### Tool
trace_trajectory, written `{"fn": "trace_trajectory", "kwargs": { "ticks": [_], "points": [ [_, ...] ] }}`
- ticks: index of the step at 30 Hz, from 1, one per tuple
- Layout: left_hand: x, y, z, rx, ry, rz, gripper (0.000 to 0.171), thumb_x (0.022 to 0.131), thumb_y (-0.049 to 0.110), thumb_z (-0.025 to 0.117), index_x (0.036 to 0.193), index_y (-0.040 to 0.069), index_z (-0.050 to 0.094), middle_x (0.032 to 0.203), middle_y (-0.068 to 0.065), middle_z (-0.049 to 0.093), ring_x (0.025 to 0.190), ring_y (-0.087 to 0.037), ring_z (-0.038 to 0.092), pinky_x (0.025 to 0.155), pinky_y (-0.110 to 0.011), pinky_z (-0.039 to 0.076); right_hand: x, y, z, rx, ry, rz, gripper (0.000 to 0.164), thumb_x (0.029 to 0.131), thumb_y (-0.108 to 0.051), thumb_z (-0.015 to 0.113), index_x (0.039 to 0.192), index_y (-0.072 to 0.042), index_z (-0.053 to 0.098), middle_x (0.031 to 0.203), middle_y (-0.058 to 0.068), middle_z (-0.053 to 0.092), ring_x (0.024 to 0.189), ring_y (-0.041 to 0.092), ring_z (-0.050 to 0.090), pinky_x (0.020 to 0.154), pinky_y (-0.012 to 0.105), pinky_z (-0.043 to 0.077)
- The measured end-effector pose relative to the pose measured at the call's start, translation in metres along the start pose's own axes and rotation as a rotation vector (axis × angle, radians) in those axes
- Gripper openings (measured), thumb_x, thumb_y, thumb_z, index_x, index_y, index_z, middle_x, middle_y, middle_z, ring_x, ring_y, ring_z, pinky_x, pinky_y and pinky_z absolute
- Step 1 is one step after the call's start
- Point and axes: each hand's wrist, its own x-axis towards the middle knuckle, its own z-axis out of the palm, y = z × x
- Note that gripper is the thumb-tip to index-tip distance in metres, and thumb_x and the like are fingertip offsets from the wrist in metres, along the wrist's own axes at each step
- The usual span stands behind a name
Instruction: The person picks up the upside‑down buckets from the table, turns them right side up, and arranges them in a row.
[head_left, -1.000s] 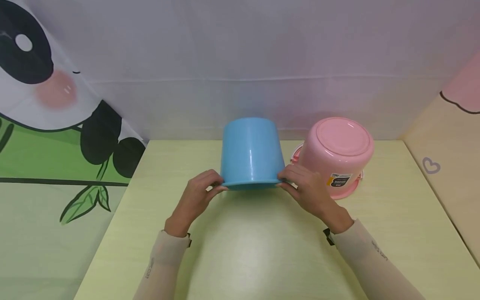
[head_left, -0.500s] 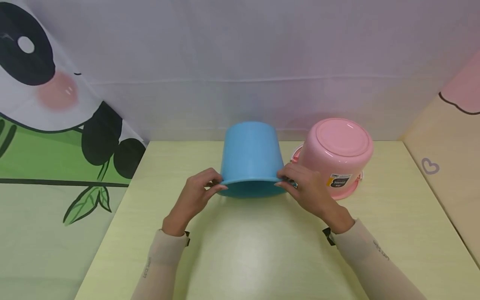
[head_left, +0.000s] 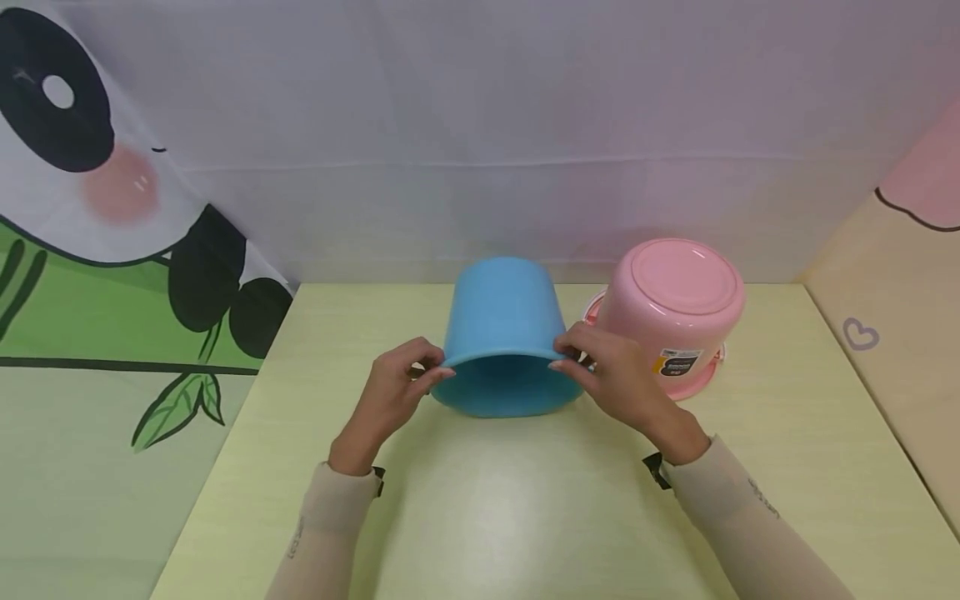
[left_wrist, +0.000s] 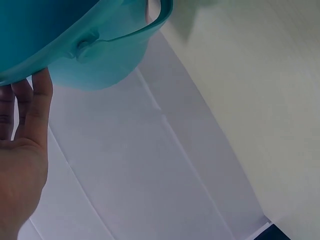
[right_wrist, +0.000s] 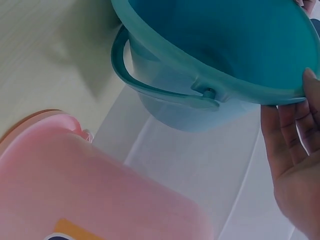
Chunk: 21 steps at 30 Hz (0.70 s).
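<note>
A blue bucket (head_left: 506, 312) is tilted with its mouth toward me, its base toward the back wall. My left hand (head_left: 400, 379) pinches the rim on its left side. On the right side, my right hand (head_left: 615, 375) pinches the same rim between thumb and fingers. The right wrist view shows the bucket's inside and a blue handle (right_wrist: 150, 90) hanging from a pivot below the rim. In the left wrist view, the fingers of the left hand (left_wrist: 25, 150) lie against the outside of the rim.
Just right of the blue bucket, a pink bucket (head_left: 671, 312) stands upside down with a label (head_left: 678, 361) on its side. Both are on a pale wooden table (head_left: 480, 517). A grey-white cloth wall (head_left: 510, 100) rises behind, and printed panels flank the sides.
The blue bucket has tipped from nearly upside down toward me, so its inside now shows. Both hands keep hold of the rim in about the same place. The pink bucket has not moved.
</note>
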Motion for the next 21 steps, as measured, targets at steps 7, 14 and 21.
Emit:
{"fn": "trace_trajectory", "kwargs": {
  "ticks": [7, 14, 21],
  "points": [
    [0.005, 0.007, -0.004, -0.014, 0.041, -0.026, 0.012, 0.091, 0.002, 0.081, 0.096, 0.005, 0.069, 0.088, -0.005, 0.068, 0.082, -0.018, 0.067, 0.069, -0.028, 0.062, 0.006, -0.002, -0.003, 0.073, 0.005, 0.050, 0.020, 0.087, -0.001, 0.086, 0.100, -0.007, 0.072, 0.086, -0.002, 0.066, 0.078, 0.011, 0.063, 0.066, 0.028, 0.060],
    [0.012, 0.013, -0.005, 0.026, 0.045, -0.108, 0.010, 0.094, 0.006, 0.080, 0.098, 0.005, 0.071, 0.092, -0.008, 0.071, 0.084, -0.023, 0.071, 0.073, -0.036, 0.064, 0.012, -0.001, -0.006, 0.122, 0.004, 0.113, 0.019, 0.087, 0.002, 0.085, 0.100, -0.004, 0.072, 0.086, 0.002, 0.067, 0.080, 0.014, 0.063, 0.069, 0.030, 0.060],
    [0.020, 0.019, -0.007, 0.036, 0.031, -0.172, 0.010, 0.098, 0.012, 0.077, 0.102, 0.004, 0.072, 0.095, -0.010, 0.072, 0.087, -0.026, 0.072, 0.077, -0.042, 0.063, 0.018, -0.002, -0.010, 0.150, -0.019, 0.197, 0.016, 0.091, -0.001, 0.082, 0.104, -0.002, 0.073, 0.089, 0.005, 0.070, 0.082, 0.018, 0.063, 0.074, 0.033, 0.060]
  ]
}}
